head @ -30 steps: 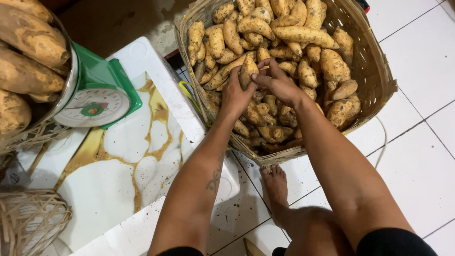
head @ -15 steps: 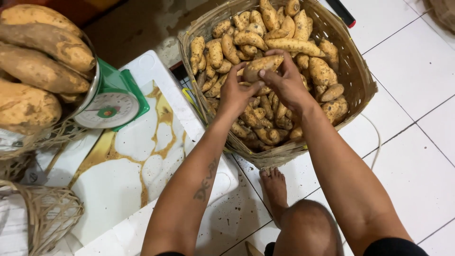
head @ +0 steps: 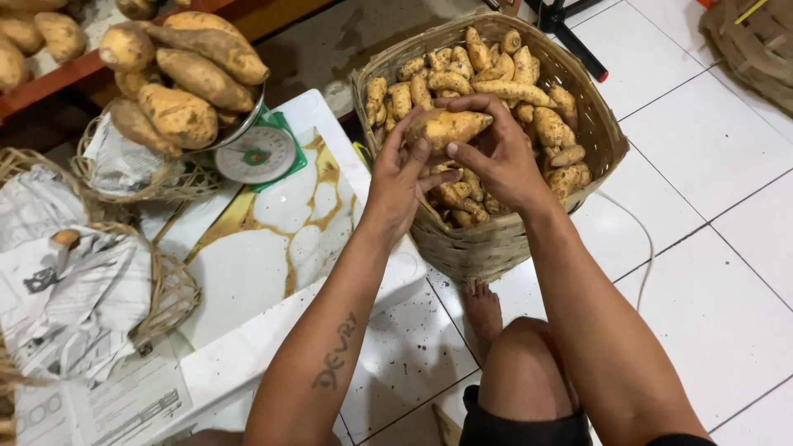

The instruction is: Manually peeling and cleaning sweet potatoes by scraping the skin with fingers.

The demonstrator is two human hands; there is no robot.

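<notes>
One sweet potato (head: 446, 128) is grasped by both the left hand (head: 402, 183) and right hand (head: 498, 157) above the woven basket (head: 496, 244). Several large ones are already piled on the scale (head: 256, 154), while the basket is seen well filled.

Sweet potato (head: 447, 127) between both hands

Woven basket (head: 512, 239) interior – lower layers hidden beneath hands and the top sweet potatoes. Scale (head: 258, 154) dial markings – too small to read. Worktop (head: 248, 272) cut off at bottom edge.

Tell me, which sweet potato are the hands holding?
The pale orange sweet potato lifted above the woven basket, pinched between left hand and right hand. All others lie in heaps.
</notes>
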